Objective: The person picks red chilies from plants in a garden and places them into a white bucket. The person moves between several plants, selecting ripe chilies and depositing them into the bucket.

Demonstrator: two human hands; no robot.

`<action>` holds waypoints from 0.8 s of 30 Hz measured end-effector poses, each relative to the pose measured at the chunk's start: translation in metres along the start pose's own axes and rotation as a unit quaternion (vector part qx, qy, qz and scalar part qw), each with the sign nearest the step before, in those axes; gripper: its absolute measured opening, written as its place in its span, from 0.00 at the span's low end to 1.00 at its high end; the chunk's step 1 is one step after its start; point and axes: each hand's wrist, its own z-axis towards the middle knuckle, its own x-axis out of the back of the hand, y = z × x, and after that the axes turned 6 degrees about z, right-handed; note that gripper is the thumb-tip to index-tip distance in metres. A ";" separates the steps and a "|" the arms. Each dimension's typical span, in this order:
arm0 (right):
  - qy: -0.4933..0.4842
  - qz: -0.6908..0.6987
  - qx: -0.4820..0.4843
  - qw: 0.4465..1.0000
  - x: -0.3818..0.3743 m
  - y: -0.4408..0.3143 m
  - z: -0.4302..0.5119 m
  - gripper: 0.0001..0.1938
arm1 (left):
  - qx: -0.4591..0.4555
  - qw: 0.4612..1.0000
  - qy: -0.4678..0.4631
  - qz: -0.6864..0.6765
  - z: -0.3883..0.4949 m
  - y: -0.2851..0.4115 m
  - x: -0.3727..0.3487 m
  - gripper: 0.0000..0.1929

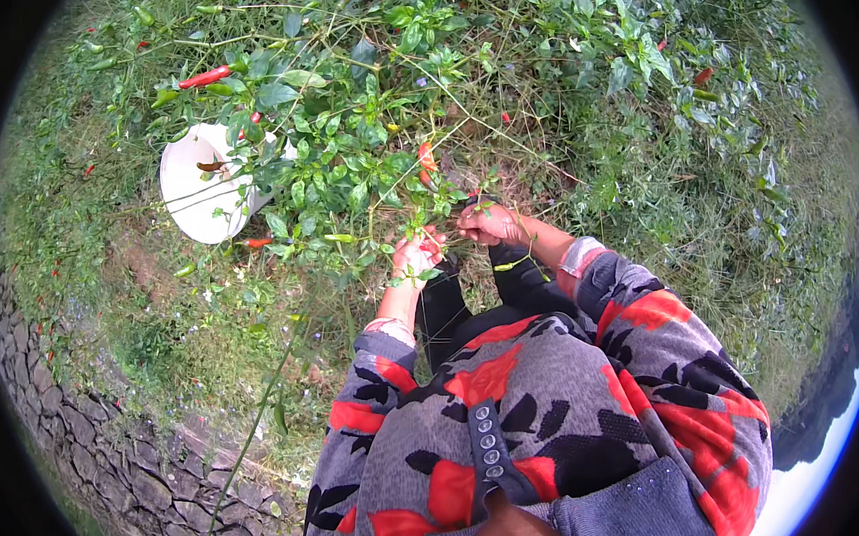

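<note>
Leafy chili pepper plants [333,170] bearing red and green chilies stand before me. My left hand [419,252] is in among the lower twigs, its fingers curled near a leafy stem; leaves partly cover it. Close by on the right, my right hand [490,224] has its fingers bent together beside a thin twig. A bit of red shows just above its knuckles. Whether either hand grips anything is hard to make out. Orange-red chilies [426,156] hang just above both hands. A green chili [340,238] hangs left of my left hand.
A white bucket [200,211] sits left, partly behind branches. A large red chili [205,77] hangs above it, an orange one [256,243] near its base. A stone wall [132,481] edges the lower left. Thin stems [507,136] cross above my hands.
</note>
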 end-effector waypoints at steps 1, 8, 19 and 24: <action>0.004 0.026 -0.010 1.000 -0.001 0.000 -0.008 0.11 | 0.004 1.000 -0.001 0.005 -0.002 0.003 0.000 0.16; 0.002 0.123 -0.023 0.992 -0.018 -0.006 -0.051 0.10 | 0.054 0.997 -0.019 0.055 -0.031 0.029 -0.033 0.12; -0.055 0.259 0.036 0.964 -0.069 -0.056 -0.110 0.10 | -0.078 0.968 -0.201 -0.126 -0.103 0.062 -0.079 0.21; -0.097 0.277 0.056 0.954 -0.096 -0.083 -0.132 0.11 | -0.113 0.943 -0.263 -0.171 -0.141 0.077 -0.106 0.21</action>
